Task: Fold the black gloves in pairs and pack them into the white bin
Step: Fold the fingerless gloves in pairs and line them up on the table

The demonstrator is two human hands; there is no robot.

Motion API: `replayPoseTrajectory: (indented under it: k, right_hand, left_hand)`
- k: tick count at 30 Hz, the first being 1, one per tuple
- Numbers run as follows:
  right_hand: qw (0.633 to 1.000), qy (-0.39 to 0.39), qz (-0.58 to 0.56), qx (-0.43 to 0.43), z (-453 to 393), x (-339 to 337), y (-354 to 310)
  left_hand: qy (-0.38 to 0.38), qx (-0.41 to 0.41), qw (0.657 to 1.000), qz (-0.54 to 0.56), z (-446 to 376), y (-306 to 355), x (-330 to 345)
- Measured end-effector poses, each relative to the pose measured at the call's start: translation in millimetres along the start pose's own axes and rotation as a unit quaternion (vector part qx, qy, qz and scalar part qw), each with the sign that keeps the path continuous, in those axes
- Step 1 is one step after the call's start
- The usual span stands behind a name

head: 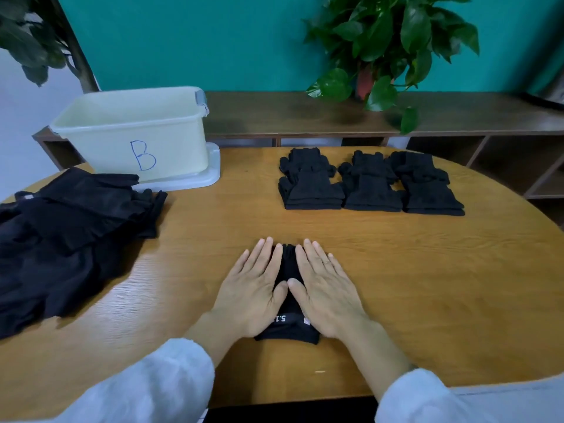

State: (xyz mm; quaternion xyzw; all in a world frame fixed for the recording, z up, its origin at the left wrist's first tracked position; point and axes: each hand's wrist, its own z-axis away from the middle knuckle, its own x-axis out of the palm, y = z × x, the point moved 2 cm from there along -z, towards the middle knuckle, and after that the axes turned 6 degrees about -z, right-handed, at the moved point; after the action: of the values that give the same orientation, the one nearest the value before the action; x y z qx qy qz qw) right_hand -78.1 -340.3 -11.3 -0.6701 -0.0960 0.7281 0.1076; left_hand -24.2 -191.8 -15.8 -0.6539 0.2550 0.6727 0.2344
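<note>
a pair of black gloves (pixel 288 271) is being pressed flat against the table (pixel 396 270) near the middle of its near edge. the left hand (pixel 251 288) is being laid palm down on the left side of the pair, with fingers straight and spread slightly. the right hand (pixel 325 285) is being laid palm down on the right side, fingers likewise straight; the two thumbs are almost meeting over the middle of the pair. nothing is being pinched or gripped by either hand. a cuff with white lettering is being shown at the near end of the pair, between the wrists. both forearms are being covered by white sleeves (pixel 171 380).

three folded stacks of gloves (pixel 370 184) are being kept in a row toward the far right part of the table, just beside one another. a loose pile of unfolded gloves (pixel 70 233) is being kept along the left edge of the table. the white bin (pixel 134 132), marked with a blue letter "b", is being carried by its lid (pixel 210 172) at the far left corner of the table; its contents cannot be told.

a wooden shelf unit (pixel 335 117) with a potted plant (pixel 387 47) is being seen behind the table, against a teal wall.
</note>
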Motion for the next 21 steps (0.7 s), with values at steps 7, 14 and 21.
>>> replayPoseTrajectory:
  k: [7,14,21]
  right_hand:
    - [0.999,-0.016,0.017,0.035,1.3,-4.2,17.4]
    - [0.979,0.122,-0.159,-0.027,30.1,-25.1,23.3]
    - [0.980,0.127,-0.027,-0.151,54.2,-15.6,-4.6]
  left_hand:
    - [0.012,-0.068,0.998,-0.009,1.4,-1.6,0.9]
    - [0.122,0.016,0.977,0.173,39.2,-22.5,-21.0]
    - [0.153,0.152,0.969,0.118,63.5,-19.7,-17.0]
